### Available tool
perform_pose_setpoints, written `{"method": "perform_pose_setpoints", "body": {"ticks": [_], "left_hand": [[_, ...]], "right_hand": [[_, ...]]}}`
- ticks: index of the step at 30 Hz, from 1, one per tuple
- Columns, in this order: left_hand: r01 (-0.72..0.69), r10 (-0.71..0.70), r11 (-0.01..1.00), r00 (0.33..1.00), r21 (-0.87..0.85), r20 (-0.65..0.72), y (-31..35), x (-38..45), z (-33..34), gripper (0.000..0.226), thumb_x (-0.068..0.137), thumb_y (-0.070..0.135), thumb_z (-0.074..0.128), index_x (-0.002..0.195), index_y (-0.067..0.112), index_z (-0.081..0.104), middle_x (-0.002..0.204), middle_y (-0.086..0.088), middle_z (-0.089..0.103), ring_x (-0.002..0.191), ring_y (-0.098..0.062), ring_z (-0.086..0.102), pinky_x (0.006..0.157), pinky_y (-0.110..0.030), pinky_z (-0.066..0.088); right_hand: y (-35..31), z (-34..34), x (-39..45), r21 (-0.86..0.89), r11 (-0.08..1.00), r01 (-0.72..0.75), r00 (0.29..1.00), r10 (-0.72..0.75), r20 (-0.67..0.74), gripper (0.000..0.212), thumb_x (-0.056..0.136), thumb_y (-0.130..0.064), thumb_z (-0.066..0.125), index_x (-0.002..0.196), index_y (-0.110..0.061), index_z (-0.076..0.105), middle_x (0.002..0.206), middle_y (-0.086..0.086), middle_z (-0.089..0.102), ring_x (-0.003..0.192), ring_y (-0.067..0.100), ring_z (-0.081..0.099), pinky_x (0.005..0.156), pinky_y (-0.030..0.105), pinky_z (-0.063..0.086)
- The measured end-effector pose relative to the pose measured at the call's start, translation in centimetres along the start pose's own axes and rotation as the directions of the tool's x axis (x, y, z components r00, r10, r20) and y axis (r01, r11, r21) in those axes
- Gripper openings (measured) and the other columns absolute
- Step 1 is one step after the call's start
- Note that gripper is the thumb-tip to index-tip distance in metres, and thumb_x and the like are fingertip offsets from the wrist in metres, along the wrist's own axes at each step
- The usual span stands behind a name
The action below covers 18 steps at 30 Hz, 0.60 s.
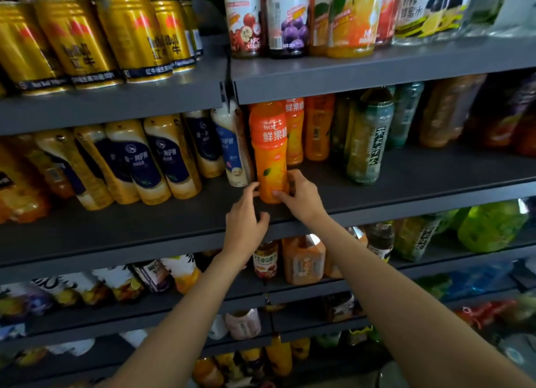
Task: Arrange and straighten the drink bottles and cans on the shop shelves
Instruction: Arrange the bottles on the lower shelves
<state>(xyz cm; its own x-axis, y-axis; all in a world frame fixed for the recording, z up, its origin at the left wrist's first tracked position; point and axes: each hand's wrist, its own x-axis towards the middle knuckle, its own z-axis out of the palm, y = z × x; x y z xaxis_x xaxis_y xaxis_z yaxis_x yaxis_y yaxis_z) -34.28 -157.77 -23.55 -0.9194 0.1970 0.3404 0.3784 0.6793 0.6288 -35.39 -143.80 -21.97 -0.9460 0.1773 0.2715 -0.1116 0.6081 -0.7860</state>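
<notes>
Both hands (272,202) hold upright orange bottle (269,150), label forward

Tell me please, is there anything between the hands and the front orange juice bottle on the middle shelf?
Nothing visible. The right hand already grips the base of the orange juice bottle, and the left hand reaches its lower left side with open fingers. The white bottle stands close beside it, not in the way.

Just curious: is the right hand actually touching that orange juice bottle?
Touching. The head view shows the right hand with fingers curled round the base of the orange juice bottle.
</notes>
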Motion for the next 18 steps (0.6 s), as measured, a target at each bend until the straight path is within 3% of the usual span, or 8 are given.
{"method": "perform_pose_setpoints", "body": {"ticks": [4, 8, 13, 18], "left_hand": [[-0.06, 0.052, 0.996, 0.992, 0.07, 0.116, 0.7, 1.0, 0.7, 0.062, 0.089, 0.018, 0.056, 0.143, 0.026, 0.028, 0.14, 0.0, 0.044, 0.128, -0.024, 0.039, 0.103, -0.047, 0.036], [-0.034, 0.017, 0.989, 0.993, 0.142, 0.12, 0.8, 1.7, 1.0, 0.062, 0.09, 0.02, 0.055, 0.145, 0.023, 0.025, 0.147, -0.002, 0.034, 0.134, -0.025, 0.03, 0.107, -0.043, 0.03], [-0.02, -0.032, 0.967, 0.979, 0.254, 0.2, 0.5, 3.5, 1.0, 0.064, 0.094, 0.029, 0.048, 0.148, 0.024, 0.016, 0.156, 0.001, 0.013, 0.142, -0.023, 0.012, 0.112, -0.044, 0.021], [-0.035, -0.014, 0.951, 0.987, 0.306, 0.158, 0.2, 3.9, 1.7, 0.061, 0.095, 0.033, 0.044, 0.148, 0.022, 0.016, 0.157, 0.002, 0.013, 0.143, -0.021, 0.013, 0.112, -0.042, 0.02]], "right_hand": [[1.7, -0.8, 0.3, -0.03, 0.998, -0.047, 0.989, 0.043, -0.142, 0.042, 0.083, -0.023, 0.069, 0.115, -0.007, 0.048, 0.115, 0.013, 0.056, 0.107, 0.031, 0.053, 0.088, 0.044, 0.046], [1.8, -1.5, 2.4, -0.027, 0.971, -0.239, 0.934, 0.222, -0.278, 0.047, 0.084, -0.023, 0.067, 0.121, -0.005, 0.043, 0.126, 0.016, 0.048, 0.115, 0.038, 0.046, 0.092, 0.045, 0.041], [2.2, -1.6, 3.9, 0.038, 0.985, -0.166, 0.969, 0.17, -0.179, 0.052, 0.084, -0.022, 0.067, 0.13, -0.008, 0.045, 0.128, 0.016, 0.052, 0.117, 0.032, 0.05, 0.096, 0.039, 0.04], [2.7, -2.5, 3.5, 0.087, 0.982, -0.167, 0.977, 0.177, -0.119, 0.047, 0.089, -0.014, 0.058, 0.135, -0.013, 0.045, 0.13, 0.012, 0.054, 0.117, 0.028, 0.053, 0.098, 0.036, 0.042]]}}
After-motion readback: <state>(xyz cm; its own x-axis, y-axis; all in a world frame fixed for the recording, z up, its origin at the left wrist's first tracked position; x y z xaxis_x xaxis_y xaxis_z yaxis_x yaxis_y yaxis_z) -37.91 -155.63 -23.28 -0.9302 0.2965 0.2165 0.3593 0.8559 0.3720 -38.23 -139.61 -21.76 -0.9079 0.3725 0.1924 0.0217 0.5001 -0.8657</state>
